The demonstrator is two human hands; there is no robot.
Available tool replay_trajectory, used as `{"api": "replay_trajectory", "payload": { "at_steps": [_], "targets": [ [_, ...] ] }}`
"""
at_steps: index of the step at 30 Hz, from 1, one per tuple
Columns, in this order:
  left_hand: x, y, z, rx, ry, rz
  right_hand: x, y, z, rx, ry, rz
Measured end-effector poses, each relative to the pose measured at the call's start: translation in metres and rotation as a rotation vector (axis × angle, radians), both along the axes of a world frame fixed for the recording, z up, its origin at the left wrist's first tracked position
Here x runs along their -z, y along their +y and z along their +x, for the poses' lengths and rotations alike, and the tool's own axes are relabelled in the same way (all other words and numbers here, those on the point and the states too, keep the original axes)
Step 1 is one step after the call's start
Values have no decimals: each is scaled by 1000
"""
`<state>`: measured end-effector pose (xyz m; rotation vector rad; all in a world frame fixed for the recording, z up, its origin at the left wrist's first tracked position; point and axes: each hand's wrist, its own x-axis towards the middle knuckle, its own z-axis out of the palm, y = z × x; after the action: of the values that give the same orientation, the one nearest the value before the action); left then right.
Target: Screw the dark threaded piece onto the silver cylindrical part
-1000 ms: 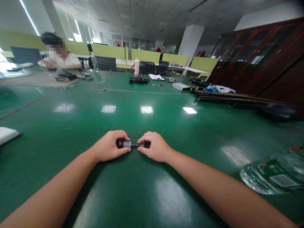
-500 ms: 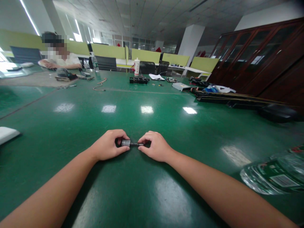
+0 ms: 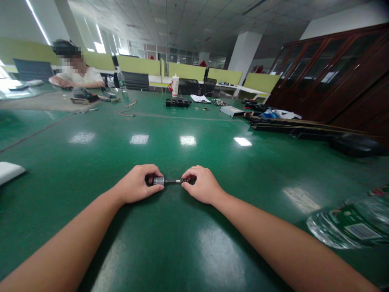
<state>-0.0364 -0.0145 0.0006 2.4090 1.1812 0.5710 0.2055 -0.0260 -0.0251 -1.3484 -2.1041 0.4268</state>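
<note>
Just above the green table (image 3: 152, 243), my left hand (image 3: 141, 183) pinches a silver cylinder (image 3: 159, 181) between thumb and fingers. A thin dark shaft (image 3: 170, 181) runs from the cylinder to the right. My right hand (image 3: 202, 184) grips a small dark ridged piece (image 3: 184, 180) at the right end of that shaft. A short bright section of the shaft shows beside my right fingertips. The two hands are apart, with the shaft spanning between them.
A clear bottle (image 3: 352, 223) lies at the right. A white object (image 3: 10, 173) is at the left edge. Farther back are a white cup (image 3: 175, 86), a black part (image 3: 178, 102), a metal box (image 3: 231, 111) and a seated person (image 3: 77, 73).
My right hand has moved slightly right, away from my left hand. More of the shaft and the dark ridged piece now shows. My left hand has shifted slightly left with the cylinder.
</note>
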Motion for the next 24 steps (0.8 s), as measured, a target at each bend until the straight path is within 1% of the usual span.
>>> {"api": "replay_trajectory", "payload": {
  "at_steps": [3,16,18,22,24],
  "targets": [
    [1,1,-2,-12,-9,-4,1,1,2,18,6,-8],
    [3,2,-2,-13,-8,-2,2,2,2,-7,34,12],
    [3,2,-2,-12,-12,-8,2,2,2,-40,40,16],
    [2,-3,6,0,-47,-22,-1,0,-3,-154,91,-1],
    [1,-6,10,22,-64,-37,-2,-1,-5,-172,116,-24]
  ]
}}
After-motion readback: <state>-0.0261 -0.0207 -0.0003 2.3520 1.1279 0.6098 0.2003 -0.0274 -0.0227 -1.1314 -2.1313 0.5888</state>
